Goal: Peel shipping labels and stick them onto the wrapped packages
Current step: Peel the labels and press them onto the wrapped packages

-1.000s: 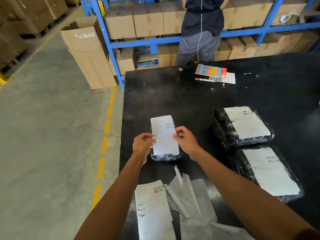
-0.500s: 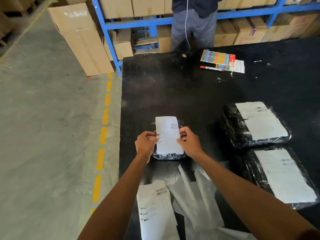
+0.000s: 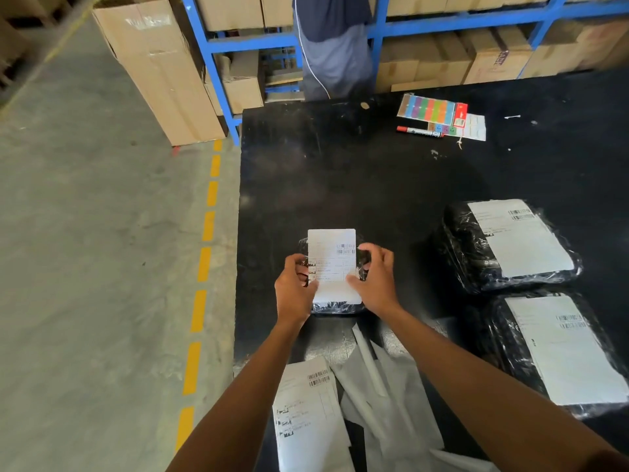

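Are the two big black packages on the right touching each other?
Cannot tell. In the head view the far package and near package meet at dark plastic edges, hiding any gap.
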### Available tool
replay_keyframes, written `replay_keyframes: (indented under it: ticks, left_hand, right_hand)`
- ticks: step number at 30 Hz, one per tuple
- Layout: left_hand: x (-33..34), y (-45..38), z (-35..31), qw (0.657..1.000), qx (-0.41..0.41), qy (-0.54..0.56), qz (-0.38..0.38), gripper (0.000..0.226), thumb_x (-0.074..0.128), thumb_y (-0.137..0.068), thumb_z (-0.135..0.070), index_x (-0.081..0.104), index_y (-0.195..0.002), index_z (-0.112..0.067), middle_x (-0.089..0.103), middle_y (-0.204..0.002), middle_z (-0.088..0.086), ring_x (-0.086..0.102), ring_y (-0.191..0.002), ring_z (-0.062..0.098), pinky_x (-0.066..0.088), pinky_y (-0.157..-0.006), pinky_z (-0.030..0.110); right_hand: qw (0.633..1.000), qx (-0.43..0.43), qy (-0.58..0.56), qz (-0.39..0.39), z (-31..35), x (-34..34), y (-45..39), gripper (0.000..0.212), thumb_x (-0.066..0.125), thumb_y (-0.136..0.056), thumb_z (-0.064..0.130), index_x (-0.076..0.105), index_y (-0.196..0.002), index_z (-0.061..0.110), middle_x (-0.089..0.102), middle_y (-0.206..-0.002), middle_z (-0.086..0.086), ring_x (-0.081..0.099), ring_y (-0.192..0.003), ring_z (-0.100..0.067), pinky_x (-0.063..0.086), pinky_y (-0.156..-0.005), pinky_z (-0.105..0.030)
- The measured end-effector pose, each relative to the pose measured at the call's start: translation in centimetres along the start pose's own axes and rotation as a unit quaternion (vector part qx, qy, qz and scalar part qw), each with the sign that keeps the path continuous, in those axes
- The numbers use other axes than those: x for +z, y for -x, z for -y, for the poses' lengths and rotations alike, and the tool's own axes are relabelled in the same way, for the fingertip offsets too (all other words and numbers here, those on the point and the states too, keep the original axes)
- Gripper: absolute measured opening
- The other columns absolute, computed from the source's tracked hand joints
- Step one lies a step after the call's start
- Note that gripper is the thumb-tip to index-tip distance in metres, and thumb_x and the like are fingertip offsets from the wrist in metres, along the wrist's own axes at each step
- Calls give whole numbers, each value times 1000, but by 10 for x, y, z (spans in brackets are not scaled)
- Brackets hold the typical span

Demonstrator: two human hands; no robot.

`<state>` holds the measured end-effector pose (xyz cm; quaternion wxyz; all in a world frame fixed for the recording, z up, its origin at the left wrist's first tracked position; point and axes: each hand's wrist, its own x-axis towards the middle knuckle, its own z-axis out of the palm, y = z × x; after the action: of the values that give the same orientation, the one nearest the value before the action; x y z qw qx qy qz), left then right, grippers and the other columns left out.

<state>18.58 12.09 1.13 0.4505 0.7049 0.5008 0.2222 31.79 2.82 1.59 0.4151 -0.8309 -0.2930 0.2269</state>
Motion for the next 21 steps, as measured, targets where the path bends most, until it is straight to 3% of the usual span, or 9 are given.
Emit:
replay_keyframes:
  ticks: [2, 5, 7, 9, 13, 16, 18, 21]
  left_hand:
    - [4, 4, 2, 998, 35, -42, -17, 59, 76, -81, -8, 47, -131, -19, 48, -131, 0, 54, -109, 13, 50, -96, 26]
    - [4, 5, 11, 971, 153, -184, -7, 45, 65, -90, -17, 51, -132, -22, 49, -140, -2, 48, -126, 17, 39, -110, 35]
    - [5, 0, 18, 927, 238, -287, 50, 40, 47, -100, -25, 49, -140, -26, 44, -151, -5, 36, -142, 19, 21, -120, 40]
    - [4, -8, 17, 902, 241, -341, 108, 46, 29, -105, -33, 31, -151, -29, 24, -160, -10, 14, -151, 16, 4, -123, 43]
    - [7, -40, 11, 878, 218, -402, 143, 53, 16, -104, -43, 8, -156, -31, 2, -164, -12, -5, -152, 17, -3, -123, 47]
    - [12, -66, 7, 884, 194, -396, 154, 54, 15, -104, -46, 7, -155, -33, 2, -164, -10, -5, -152, 18, -2, -122, 49]
    - [15, -76, 9, 898, 175, -371, 158, 52, 15, -103, -47, 11, -154, -36, 5, -164, -10, -2, -152, 17, 3, -122, 49]
    - [22, -78, 19, 932, 170, -290, 134, 49, 22, -103, -46, 23, -152, -35, 14, -163, -5, 5, -152, 19, 13, -122, 46]
  right_hand:
    - [998, -50, 11, -26, -4, 1, 3, 48, 73, -77, -1, 52, -117, 16, 39, -129, -3, 52, -108, -19, 48, -96, -29]
    - [974, -173, 144, -23, -15, 3, 8, 17, 63, -87, 12, 65, -102, 21, 59, -120, 6, 48, -115, -18, 39, -96, -37]
    - [955, -205, 213, 2, -24, 6, 5, 27, 49, -97, 21, 68, -115, 26, 62, -129, 11, 44, -130, -17, 28, -106, -36]
    - [942, -203, 266, 14, -29, 5, -2, 44, 32, -99, 31, 59, -134, 30, 54, -143, 14, 33, -143, -18, 16, -112, -36]
    - [916, -188, 349, 62, -26, 2, -24, 57, 15, -98, 43, 36, -150, 32, 33, -158, 14, 16, -152, -22, 8, -119, -51]
    - [891, -165, 412, 95, -15, -1, -45, 64, 5, -96, 49, 20, -156, 31, 17, -164, 13, 7, -153, -23, 3, -120, -53]
    - [896, -132, 413, 101, -11, 2, -59, 58, 11, -101, 48, 17, -156, 31, 17, -164, 12, 10, -153, -23, 5, -121, -52]
    - [927, -84, 352, 102, -9, 8, -71, 49, 22, -104, 44, 26, -151, 35, 30, -158, 6, 27, -147, -25, 23, -118, -51]
